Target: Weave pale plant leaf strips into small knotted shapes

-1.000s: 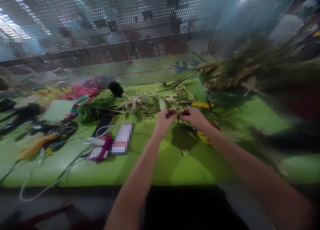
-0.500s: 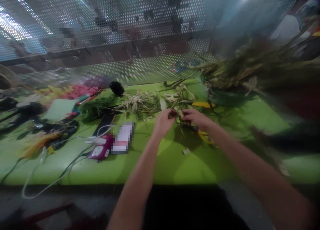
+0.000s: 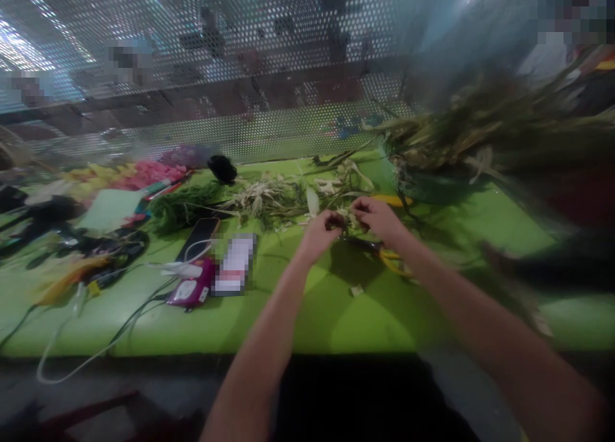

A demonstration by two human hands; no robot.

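My left hand (image 3: 323, 232) is closed, its fingertips pinched on a small pale-green dried plant piece (image 3: 346, 216). Close beside it on the right, my right hand (image 3: 378, 219) has its thumb and fingers pinched together at the upper side of the piece; what lies between those fingertips is too small to make out. Under the hands lies a pair of scissors with yellow handles (image 3: 394, 262), the dark blades pointing left. Just beyond the left hand is a heap of dried leaves and pale fibres (image 3: 269, 198). A small pale scrap (image 3: 356, 291) rests nearer to me.
A phone (image 3: 235, 262), a magenta device with cables (image 3: 193, 285) and a dark phone (image 3: 199, 237) lie left on the green table (image 3: 269, 333). Green fibre (image 3: 175, 208) sits behind them. A green basin (image 3: 427, 189) with long dried stalks stands right, before a perforated metal screen (image 3: 288, 115).
My right hand has lifted slightly and its fingertips now sit higher above the scissors. The left hand stays almost in place, and the scissors have not visibly moved.
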